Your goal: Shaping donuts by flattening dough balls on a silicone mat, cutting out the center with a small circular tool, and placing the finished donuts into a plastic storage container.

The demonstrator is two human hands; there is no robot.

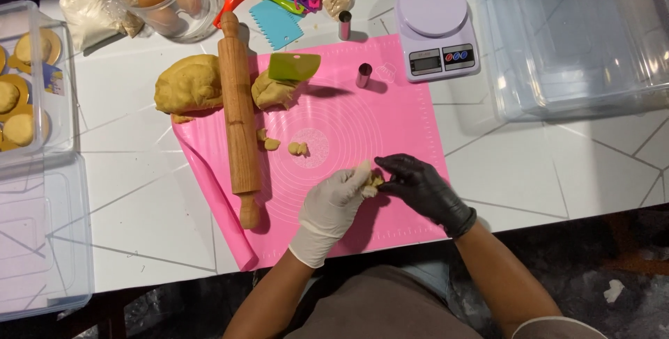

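Dough piece (371, 183), small and yellowish, sits lower centre of frame, pinched between both hands over the pink mat (390, 119). White table (139, 193) carries everything. Clear plastic bin (557, 60) upper right, another tray with round cookies (21, 74) at left edge. Mat spans the centre. Wooden rolling pin (238, 119) lies along the mat's left side. Big dough lump (188, 85) left of the pin, smaller lump (273, 91) right of it under a green scraper (294, 66). Lilac scale (435, 29) top centre-right. Left hand (331, 206), white glove, fingers curled around the piece; right hand (421, 186), black glove, fingers closed on its other side. Dough crumbs (298, 148) just above the hands.
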